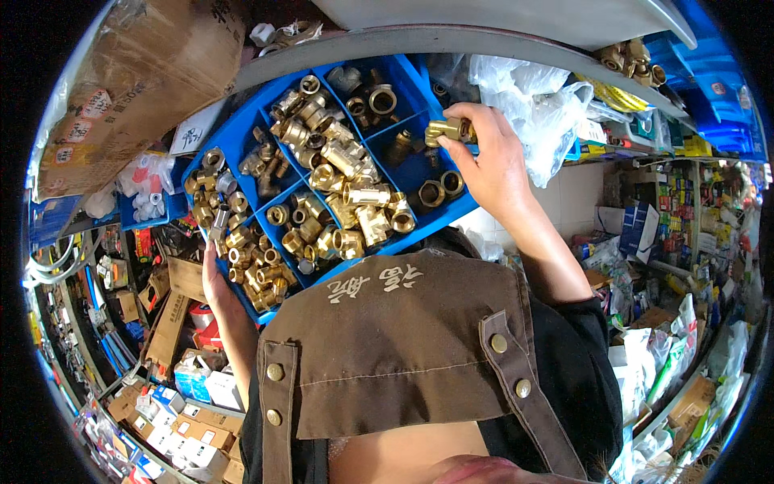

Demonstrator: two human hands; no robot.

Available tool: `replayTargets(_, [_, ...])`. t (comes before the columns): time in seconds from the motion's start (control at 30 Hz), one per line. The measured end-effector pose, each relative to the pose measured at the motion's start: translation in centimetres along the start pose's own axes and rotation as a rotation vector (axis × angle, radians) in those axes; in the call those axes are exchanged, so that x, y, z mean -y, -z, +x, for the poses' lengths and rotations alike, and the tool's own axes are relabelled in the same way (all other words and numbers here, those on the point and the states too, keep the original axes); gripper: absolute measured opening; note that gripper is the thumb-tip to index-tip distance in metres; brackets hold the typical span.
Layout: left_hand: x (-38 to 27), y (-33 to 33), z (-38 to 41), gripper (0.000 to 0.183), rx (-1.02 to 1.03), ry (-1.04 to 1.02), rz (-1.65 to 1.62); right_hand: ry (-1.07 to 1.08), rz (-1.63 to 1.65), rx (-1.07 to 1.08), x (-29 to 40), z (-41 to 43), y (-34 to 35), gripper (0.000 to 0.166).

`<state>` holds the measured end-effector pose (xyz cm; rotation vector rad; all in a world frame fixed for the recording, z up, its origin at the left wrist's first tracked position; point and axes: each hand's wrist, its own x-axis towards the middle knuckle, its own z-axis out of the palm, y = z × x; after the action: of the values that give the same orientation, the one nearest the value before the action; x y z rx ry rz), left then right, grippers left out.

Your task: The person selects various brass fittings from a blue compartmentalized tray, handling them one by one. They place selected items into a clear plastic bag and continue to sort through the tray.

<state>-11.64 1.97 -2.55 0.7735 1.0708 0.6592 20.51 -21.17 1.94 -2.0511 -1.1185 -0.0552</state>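
Note:
Before me a blue plastic divided tray (396,240) is tilted against my apron, its compartments filled with brass pipe fittings (343,158). My right hand (493,154) is over the tray's right end, pinching a brass elbow fitting (446,130) between thumb and fingers. Two brass rings (432,193) lie in the compartment below it. At the tray's left edge is my left hand (216,279), its fingers partly hidden behind the rim and fittings; a silver-coloured fitting (219,221) stands by its fingertips. Whether that hand grips the tray or the fitting is unclear.
A metal shelf edge (423,41) crosses just beyond the tray. A large cardboard box (139,91) is at upper left, clear plastic bags (553,115) hang at right. Small blue bins (142,209) sit left of the tray. Boxes (196,438) and crowded shelves surround me on both sides.

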Motion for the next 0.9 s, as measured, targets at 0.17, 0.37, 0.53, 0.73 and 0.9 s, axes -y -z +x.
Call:
replayTargets(0.17, [-0.4, -1.7, -1.7, 0.042, 0.066, 0.02, 0.002, 0.185, -0.276, 0.142, 1.8, -0.9, -3.1, 0.017])
replayTargets(0.37, [0.4, 0.1, -1.1, 0.041, -0.033, -0.219, 0.235, 0.114, 0.214, 0.126, 2.1, -2.7, -3.8, 0.034])
replayTargets(0.53, [0.2, 0.7, -0.3, 0.044, -0.077, -0.242, 0.368, -0.017, 0.314, 0.283, 1.3, -3.4, -2.4, 0.033])
replayTargets(0.73, [0.3, 2.1, 0.6, 0.039, -0.104, -0.174, 0.283, -0.12, 0.634, 0.007, -2.0, -4.5, 1.0, 0.029])
replayTargets(0.9, [0.0, -2.3, -1.5, 0.034, -0.262, -0.119, 0.266, -0.43, 0.51, -0.188, -8.2, -3.2, -0.2, 0.029])
